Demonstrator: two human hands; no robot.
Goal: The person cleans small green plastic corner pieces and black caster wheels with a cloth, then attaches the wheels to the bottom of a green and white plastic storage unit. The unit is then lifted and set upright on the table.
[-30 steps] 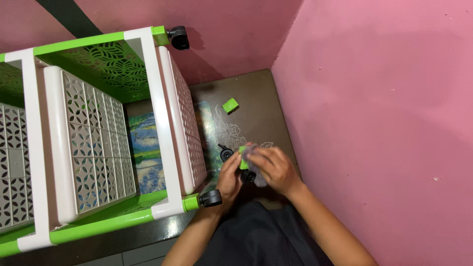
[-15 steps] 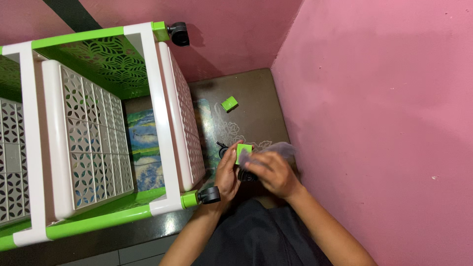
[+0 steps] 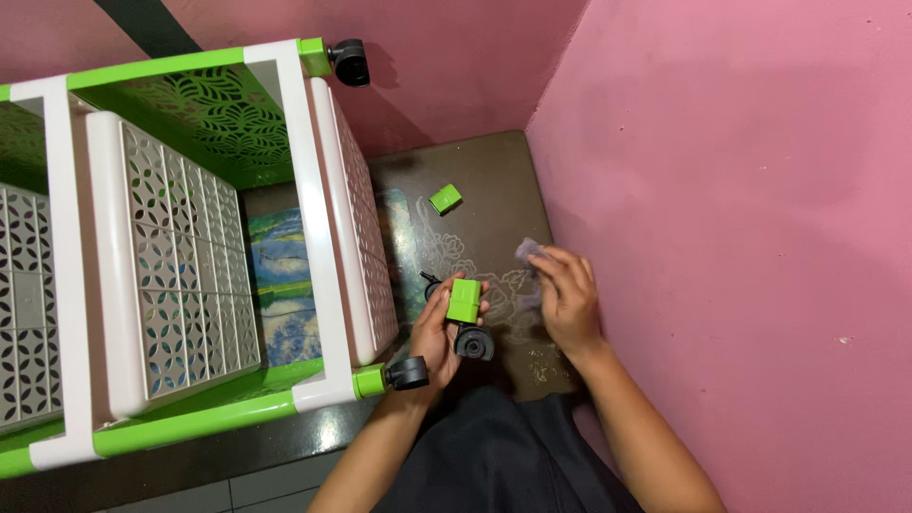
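left hand (image 3: 439, 334) clamped on green caster block (image 3: 464, 299), black wheel (image 3: 473, 342) below, long axis upright | right hand (image 3: 564, 299) just beside, pinching grey plastic scrap (image 3: 528, 253) | spare green block (image 3: 445, 199) on floor, further ahead

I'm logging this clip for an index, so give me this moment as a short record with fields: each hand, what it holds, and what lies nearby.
left hand: holds a green block-shaped plastic caster piece with a black wheel below it
right hand: pinches a small greyish crumpled wrapper
loose part: a small green plastic cube on the dark brown floor
nearby: a green and white plastic drawer rack lying on its side
walls: pink
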